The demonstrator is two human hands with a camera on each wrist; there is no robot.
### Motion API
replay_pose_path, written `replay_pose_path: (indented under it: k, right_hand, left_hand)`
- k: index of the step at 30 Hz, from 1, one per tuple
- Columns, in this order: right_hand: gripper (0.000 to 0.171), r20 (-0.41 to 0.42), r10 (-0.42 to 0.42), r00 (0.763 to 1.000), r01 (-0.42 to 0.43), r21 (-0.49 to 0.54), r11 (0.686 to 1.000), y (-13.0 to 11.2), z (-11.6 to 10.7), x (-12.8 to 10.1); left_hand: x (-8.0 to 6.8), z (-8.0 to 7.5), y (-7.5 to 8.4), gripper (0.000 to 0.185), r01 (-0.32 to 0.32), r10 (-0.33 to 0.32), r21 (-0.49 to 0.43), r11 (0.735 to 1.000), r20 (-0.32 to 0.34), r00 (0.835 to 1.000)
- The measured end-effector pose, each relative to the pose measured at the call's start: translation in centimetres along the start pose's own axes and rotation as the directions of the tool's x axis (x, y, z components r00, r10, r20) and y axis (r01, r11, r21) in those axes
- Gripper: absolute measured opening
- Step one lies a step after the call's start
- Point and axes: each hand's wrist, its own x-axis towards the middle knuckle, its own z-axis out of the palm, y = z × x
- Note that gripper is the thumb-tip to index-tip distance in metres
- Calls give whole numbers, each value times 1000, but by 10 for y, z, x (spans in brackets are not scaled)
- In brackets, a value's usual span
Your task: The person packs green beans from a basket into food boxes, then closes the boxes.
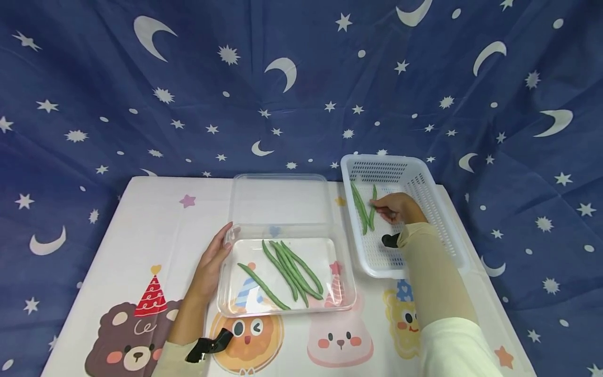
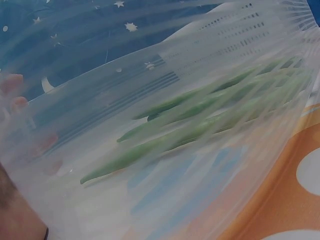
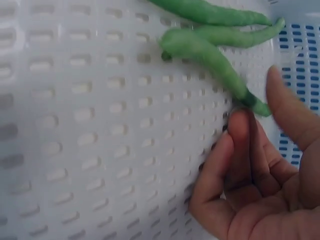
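Closest to the camera is the right sleeve [image 1: 438,277], reaching over the front rim of the white basket [image 1: 383,273]. Key thing, imo: the nearest green bean [image 1: 374,192] lies in that basket just left of the right hand [image 1: 398,207], its long axis running roughly front to back, so the fingers meet it from the side. Up close, the thumb stands away from the fingers with the bean's tip between them; can't tell if they're touching it. Left hand [image 1: 211,264] is well apart from all that, fairly straight fingers against the left end of the clear container [image 1: 346,298], which sits on the bench [image 1: 160,235] between the hands.

Counts: one basket, one container, one clear lid or tray [image 1: 280,177] behind it (can't tell which). Three beans in the basket, the other two lying close together further left. Looks like five in the container, one off by itself and four bunched, but they overlap so don't quote me.
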Motion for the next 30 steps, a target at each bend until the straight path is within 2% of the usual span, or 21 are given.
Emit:
replay_pose_path:
  k: [5, 8, 12, 14, 18, 21, 26, 30]
  right_hand:
    - [18, -136, -46, 990, 38, -60, 997, 4, 7, 4]
    - [16, -181, -46, 982, 37, -56, 998, 6, 8, 9]
    - [11, -159, -7, 987, 7, 1, 1000, 7, 4, 11]
    - [9, -120, 1, 993, 1, 17, 1000, 7, 2, 11]
    - [7, -76, 2, 997, 0, 36, 999, 6, 0, 8]
    - [10, -85, -16, 996, 17, 12, 1000, 6, 1, 7]
    - [15, -114, -52, 992, 42, -88, 995, 6, 6, 7]
    - [12, -120, -64, 991, 52, -104, 993, 7, 6, 9]
  left_hand:
    - [0, 0, -1, 56, -11, 11, -10, 1000, -4, 1000]
    - [0, 0, -1, 55, -22, 21, -8, 1000, -9, 1000]
    - [1, 0, -1, 55, 3, -3, -10, 1000, -2, 1000]
    - [1, 1, 0, 55, 9, -9, -11, 1000, 2, 1000]
    - [1, 1, -1, 55, -13, 13, -21, 1000, 6, 1000]
    - [1, 1, -1, 55, -20, 20, -18, 1000, 0, 1000]
    - [0, 0, 0, 54, 2, -2, -5, 1000, 4, 1000]
    - [0, 0, -1, 55, -1, 1, -16, 1000, 2, 1000]
